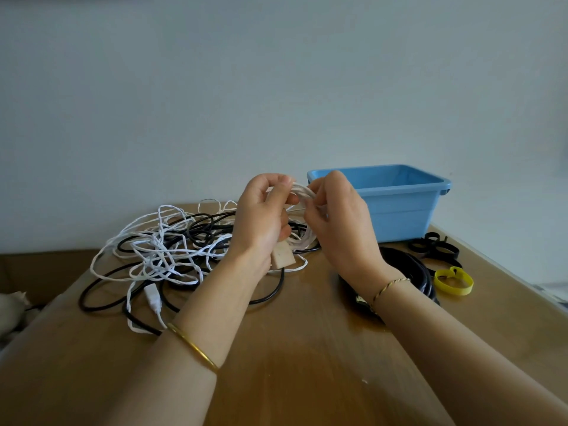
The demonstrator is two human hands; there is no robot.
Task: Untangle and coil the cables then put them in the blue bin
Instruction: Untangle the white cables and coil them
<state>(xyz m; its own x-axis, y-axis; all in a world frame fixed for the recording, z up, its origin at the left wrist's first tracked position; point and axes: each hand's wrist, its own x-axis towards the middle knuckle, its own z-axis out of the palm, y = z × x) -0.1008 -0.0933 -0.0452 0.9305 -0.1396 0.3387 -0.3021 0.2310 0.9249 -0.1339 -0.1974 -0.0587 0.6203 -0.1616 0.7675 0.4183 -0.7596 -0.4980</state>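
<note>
Both hands are raised above the wooden table (292, 348) in front of the blue bin (396, 207). My left hand (261, 216) and my right hand (338, 222) together grip a small coil of white cable (302, 193), its loops running between them. A pale plug block (282, 256) hangs from the coil under my left palm. To the left lies a tangle of white cable (159, 250) mixed with black cable (199, 232). A white plug (153, 298) lies at its near edge.
A coiled black cable (408, 265) lies under my right wrist. Black strap loops (433, 245) and a yellow strap loop (455, 281) lie to the right of it, near the table's right edge. A wall stands behind the bin.
</note>
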